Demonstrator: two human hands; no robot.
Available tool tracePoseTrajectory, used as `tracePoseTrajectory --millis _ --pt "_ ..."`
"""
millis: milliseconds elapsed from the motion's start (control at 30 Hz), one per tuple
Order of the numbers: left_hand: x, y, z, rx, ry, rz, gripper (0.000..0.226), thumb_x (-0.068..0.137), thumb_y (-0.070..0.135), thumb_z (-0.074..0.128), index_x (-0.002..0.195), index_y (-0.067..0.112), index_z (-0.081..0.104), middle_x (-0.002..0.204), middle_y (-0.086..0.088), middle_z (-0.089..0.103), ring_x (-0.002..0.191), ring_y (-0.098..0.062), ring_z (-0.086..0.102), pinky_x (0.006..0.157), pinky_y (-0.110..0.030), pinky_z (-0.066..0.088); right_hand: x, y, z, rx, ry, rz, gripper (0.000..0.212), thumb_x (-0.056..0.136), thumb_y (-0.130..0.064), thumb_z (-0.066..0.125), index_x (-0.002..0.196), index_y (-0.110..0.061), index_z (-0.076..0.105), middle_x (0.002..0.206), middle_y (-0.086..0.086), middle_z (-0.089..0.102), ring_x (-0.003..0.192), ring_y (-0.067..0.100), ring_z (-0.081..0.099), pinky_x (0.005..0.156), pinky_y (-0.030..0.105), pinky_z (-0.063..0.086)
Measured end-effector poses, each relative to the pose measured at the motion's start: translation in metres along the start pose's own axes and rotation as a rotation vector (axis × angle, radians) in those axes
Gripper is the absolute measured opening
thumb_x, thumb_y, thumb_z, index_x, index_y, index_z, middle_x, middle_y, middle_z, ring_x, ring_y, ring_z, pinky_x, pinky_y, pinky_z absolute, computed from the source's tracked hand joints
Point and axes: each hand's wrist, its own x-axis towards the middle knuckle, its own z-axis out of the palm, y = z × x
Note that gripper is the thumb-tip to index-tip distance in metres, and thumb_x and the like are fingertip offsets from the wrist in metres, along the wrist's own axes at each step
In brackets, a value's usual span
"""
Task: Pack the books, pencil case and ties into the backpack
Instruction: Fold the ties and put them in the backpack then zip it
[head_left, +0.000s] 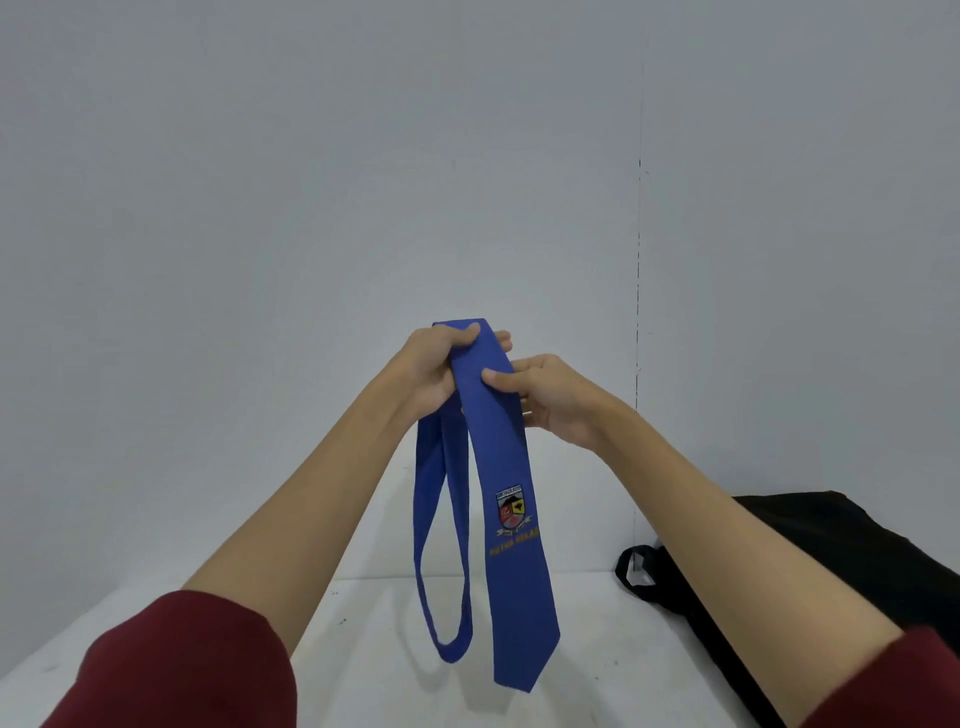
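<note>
Both hands hold a blue school tie (498, 467) up in front of the pale wall (311, 156), above the white surface (363, 691). The left hand (434, 366) grips the folded top, while the right hand (550, 397) pinches the wide blade just below. The crest-marked blade and a narrow loop hang free, and a black backpack (831, 551) lies on the surface to the right.

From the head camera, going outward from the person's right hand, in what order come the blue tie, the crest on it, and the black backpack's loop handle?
1. Blue tie: pinched in the right hand itself.
2. Crest: lower down the tie's hanging front.
3. Loop handle: low to the right, on the black backpack lying on the table.
</note>
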Motion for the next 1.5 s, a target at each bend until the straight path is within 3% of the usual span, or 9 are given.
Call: tracePoseTrajectory --millis 267,433,667,833,967,1100,1233,1367,1500 --pt "0.004 -0.006 -0.006 0.036 0.098 0.053 0.024 0.099 0.016 0.045 0.107 -0.003 0.057 0.100 -0.009 0.070 0.087 -0.019 0.068 0.074 -0.027 0.056 0.004 -0.007 0.013 0.121 0.108 -0.003 0.035 0.090 -0.028 0.062 0.113 -0.002 0.064 0.103 0.008 0.069 0.087 0.020 0.065 0.074 0.030 0.053" --pt "0.003 -0.004 -0.010 0.385 0.076 0.062 0.029 0.096 0.024 0.052 0.113 0.002 0.059 0.098 -0.007 0.066 0.081 -0.015 0.064 0.063 -0.021 0.053 0.008 -0.012 0.012 0.171 0.166 0.022 0.030 0.089 -0.019 0.063 0.113 -0.001 0.064 0.106 0.010 0.068 0.085 0.021 0.064 0.070 0.030 0.052" --pt "0.002 -0.001 -0.015 0.598 0.116 0.083 0.029 0.092 0.033 0.056 0.115 0.016 0.061 0.098 0.010 0.060 0.087 -0.004 0.053 0.083 -0.029 0.034 0.010 -0.015 0.004 0.102 0.177 0.044 0.021 0.085 -0.001 0.062 0.104 -0.006 0.068 0.102 0.008 0.069 0.089 0.022 0.064 0.085 0.036 0.052" --pt "0.003 -0.002 -0.014 0.620 0.065 0.143 0.024 0.093 0.032 0.055 0.106 0.013 0.063 0.102 0.004 0.064 0.089 -0.004 0.057 0.061 -0.008 0.043 0.006 -0.011 0.005 0.169 0.132 0.039 0.023 0.085 -0.013 0.065 0.107 -0.006 0.067 0.098 0.010 0.071 0.084 0.022 0.066 0.079 0.035 0.053" --pt "0.001 -0.003 -0.013 0.542 -0.085 0.149 0.043 0.097 0.049 0.036 0.096 0.016 0.063 0.073 0.008 0.060 0.088 -0.009 0.058 0.103 -0.033 0.037 0.010 -0.016 0.004 0.314 0.119 0.016 0.031 0.088 -0.019 0.062 0.112 0.000 0.064 0.102 0.018 0.070 0.085 0.032 0.067 0.081 0.040 0.057" --pt "0.002 -0.013 -0.015 0.394 -0.121 0.179 0.055 0.098 0.053 0.024 0.104 0.017 0.065 0.062 0.014 0.058 0.077 -0.012 0.058 0.095 -0.033 0.045 0.015 -0.023 0.001 0.224 0.188 0.011 0.028 0.086 -0.011 0.063 0.110 0.003 0.064 0.101 0.017 0.071 0.093 0.033 0.068 0.092 0.043 0.053" --pt "0.001 -0.027 -0.024 0.277 -0.180 0.146 0.051 0.098 0.050 0.029 0.116 0.017 0.064 0.075 0.011 0.063 0.087 -0.017 0.059 0.094 -0.033 0.047 0.010 -0.028 -0.002 0.175 0.188 0.052 0.020 0.086 -0.003 0.062 0.103 0.007 0.062 0.093 0.021 0.070 0.079 0.032 0.067 0.087 0.042 0.055" --pt "0.000 -0.041 -0.034 0.329 -0.149 0.197 0.025 0.094 0.020 0.055 0.119 0.016 0.057 0.111 0.000 0.068 0.105 -0.023 0.063 0.097 -0.038 0.047 0.009 -0.026 -0.010 0.205 0.205 0.055 0.019 0.086 -0.006 0.063 0.102 0.004 0.062 0.102 0.020 0.069 0.083 0.031 0.067 0.083 0.040 0.056" --pt "0.001 -0.065 -0.029 0.405 -0.110 0.153 0.060 0.078 0.005 0.069 0.123 0.024 0.035 0.121 -0.004 0.057 0.109 -0.026 0.060 0.095 -0.045 0.049 0.007 -0.035 -0.014 0.200 0.121 0.003 0.025 0.096 -0.011 0.050 0.113 0.005 0.059 0.094 0.011 0.072 0.075 0.025 0.070 0.068 0.033 0.059"
